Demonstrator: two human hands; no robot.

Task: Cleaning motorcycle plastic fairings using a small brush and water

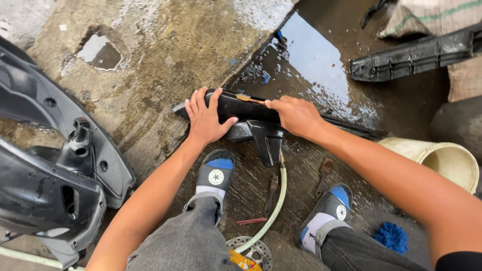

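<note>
Two hands work mid-frame on wet concrete: left hand (205, 119) lies flat, fingers spread, on a black plastic panel (246, 116); right hand (296, 115) pinches a small brush (249, 99) against it.

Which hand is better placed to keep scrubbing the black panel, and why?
Right hand: it already holds the small brush on the black panel. Left hand lies flat, steadying it.
</note>
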